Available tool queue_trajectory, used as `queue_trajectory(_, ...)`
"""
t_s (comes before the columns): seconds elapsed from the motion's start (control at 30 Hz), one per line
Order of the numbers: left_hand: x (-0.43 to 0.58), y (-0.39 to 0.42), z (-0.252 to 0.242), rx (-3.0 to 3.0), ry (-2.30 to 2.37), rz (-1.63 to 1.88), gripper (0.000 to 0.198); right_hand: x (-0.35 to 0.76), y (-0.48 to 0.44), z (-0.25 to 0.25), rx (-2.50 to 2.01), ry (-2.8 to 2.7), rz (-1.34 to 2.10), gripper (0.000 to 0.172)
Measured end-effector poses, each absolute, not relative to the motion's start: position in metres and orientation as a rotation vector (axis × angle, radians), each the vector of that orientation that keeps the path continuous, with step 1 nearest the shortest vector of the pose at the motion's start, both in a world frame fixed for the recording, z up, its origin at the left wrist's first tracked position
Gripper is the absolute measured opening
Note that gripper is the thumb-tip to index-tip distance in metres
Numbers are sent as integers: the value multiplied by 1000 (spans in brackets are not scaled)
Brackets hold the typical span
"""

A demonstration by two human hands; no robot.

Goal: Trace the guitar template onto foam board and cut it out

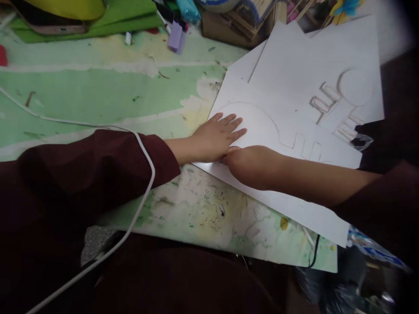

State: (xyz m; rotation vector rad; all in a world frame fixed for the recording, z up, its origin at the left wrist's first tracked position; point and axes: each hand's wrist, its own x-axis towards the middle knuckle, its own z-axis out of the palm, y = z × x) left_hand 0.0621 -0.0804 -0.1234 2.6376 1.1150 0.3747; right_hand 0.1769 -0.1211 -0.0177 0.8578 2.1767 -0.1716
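My left hand (216, 137) lies flat with its fingers apart on a white sheet of paper (258, 120), near the sheet's left corner. Right beside it, my right hand (247, 165) is bent over and closed, close to the left thumb. Its fingers are mostly hidden behind the hand, so what they hold cannot be made out. The sheet bears a thin pencil outline: a large curve running into square teeth. A second white sheet (294, 56) overlaps it at the back, with a shaded key-like drawing (355, 87) of a circle and toothed bars.
A white cable (149, 161) crosses my left sleeve. At the back are a phone (54, 28), green cloth (124, 19), a purple paper piece (176, 37) and a box with wooden sticks (225, 30). The paint-stained green table (108, 89) has its front edge near my body.
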Motion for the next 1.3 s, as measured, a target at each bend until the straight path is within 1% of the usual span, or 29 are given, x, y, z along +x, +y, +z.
queue_trajectory(0.17, 61, -79, -125, 2621, 1077, 355, 58, 168, -118, -15, 846, 2075, -166, 31)
queue_trajectory(0.3, 61, -78, -126, 2598, 1068, 361, 60, 167, -117, -19, 934, 2126, -231, 19)
queue_trajectory(0.37, 61, -77, -126, 2591, 1065, 346, 62, 166, -116, -21, 905, 2136, -212, 17)
queue_trajectory(0.57, 61, -77, -127, 2594, 1078, 323, 64, 166, -118, -23, 827, 2117, -137, 19)
queue_trajectory(0.83, 62, -79, -125, 2611, 1092, 348, 59, 179, -124, -26, 838, 2148, -70, 33)
queue_trajectory(1.03, 62, -80, -123, 2566, 1125, 300, 61, 181, -124, -27, 853, 2122, -91, 29)
queue_trajectory(1.2, 62, -80, -124, 2608, 1123, 312, 63, 186, -125, -27, 795, 2129, -59, 31)
queue_trajectory(1.3, 62, -79, -126, 2667, 1118, 356, 62, 191, -126, -26, 766, 2157, -98, 31)
